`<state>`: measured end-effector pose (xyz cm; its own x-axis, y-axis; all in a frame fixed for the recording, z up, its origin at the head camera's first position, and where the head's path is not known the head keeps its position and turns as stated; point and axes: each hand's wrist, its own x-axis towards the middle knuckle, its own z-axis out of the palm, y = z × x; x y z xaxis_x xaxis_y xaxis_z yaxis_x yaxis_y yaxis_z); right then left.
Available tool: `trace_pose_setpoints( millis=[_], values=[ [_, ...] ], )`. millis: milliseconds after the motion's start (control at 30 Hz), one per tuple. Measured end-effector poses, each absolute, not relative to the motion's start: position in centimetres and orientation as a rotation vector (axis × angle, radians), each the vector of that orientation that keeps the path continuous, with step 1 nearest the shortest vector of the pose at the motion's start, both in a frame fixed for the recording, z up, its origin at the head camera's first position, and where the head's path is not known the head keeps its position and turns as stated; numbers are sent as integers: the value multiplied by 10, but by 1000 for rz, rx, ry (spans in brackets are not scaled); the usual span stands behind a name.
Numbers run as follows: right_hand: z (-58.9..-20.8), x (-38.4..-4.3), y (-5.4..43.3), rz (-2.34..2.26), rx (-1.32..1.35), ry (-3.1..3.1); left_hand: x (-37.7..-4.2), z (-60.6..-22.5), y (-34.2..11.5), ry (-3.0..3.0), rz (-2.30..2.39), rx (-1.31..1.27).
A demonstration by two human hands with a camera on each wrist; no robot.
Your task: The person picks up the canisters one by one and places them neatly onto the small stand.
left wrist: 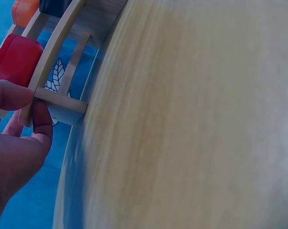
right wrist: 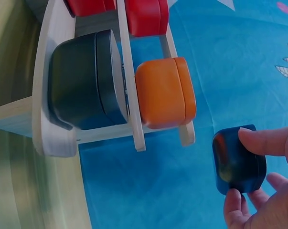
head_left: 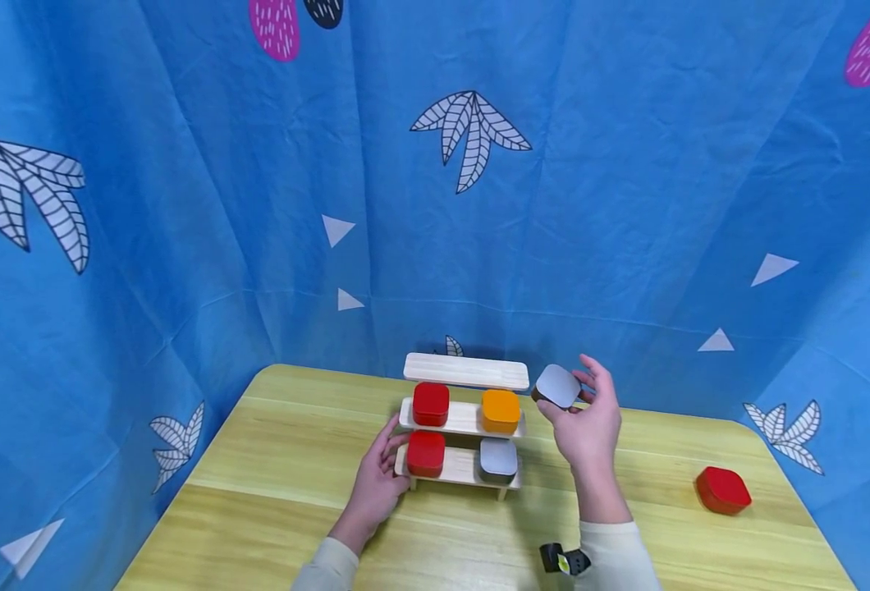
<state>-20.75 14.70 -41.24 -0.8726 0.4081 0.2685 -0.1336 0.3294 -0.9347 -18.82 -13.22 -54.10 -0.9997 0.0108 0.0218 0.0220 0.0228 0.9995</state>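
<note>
A three-tier stepped wooden rack (head_left: 466,371) stands on the table. My left hand (head_left: 377,491) grips the left end of its lowest tier, thumb above and fingers beneath in the left wrist view. My right hand (head_left: 592,427) holds a dark rounded-square tin (right wrist: 235,160) between thumb and fingers, in the air just right of the top tier; its lid looks grey from above. On the middle tier sit a red tin (head_left: 431,404) at left and an orange tin (right wrist: 160,93) at right. The lowest tier carries another red tin (head_left: 425,454) at left and a dark tin (right wrist: 77,81) at right.
One more red tin (head_left: 723,491) lies on the wooden table (head_left: 258,492) at the far right. A blue patterned curtain (head_left: 435,246) hangs behind the table and along both sides. A black band (head_left: 564,560) is on the right wrist.
</note>
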Motion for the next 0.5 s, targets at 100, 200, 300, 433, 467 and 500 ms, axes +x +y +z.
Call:
trace_pose_setpoints(
  millis=[100,200,300,433,467,500],
  values=[
    [-411,-209,145,1574,-224,-2144,-188,-541,-132,-2242,-2194,-45],
    [-411,-211,144,1571,-206,-2150,-189,-542,-132,-2243,-2191,-52],
    [-410,-212,142,1567,-192,-2158,-190,-544,-133,-2248,-2179,-55],
    [-410,-215,139,1572,-178,-2172,-190,-545,-133,-2249,-2170,-56],
    [-410,-216,138,1574,-174,-2175,-190,-545,-133,-2247,-2170,-56],
    [-409,-216,138,1576,-171,-2178,-190,-545,-133,-2244,-2174,-57]
  ],
)
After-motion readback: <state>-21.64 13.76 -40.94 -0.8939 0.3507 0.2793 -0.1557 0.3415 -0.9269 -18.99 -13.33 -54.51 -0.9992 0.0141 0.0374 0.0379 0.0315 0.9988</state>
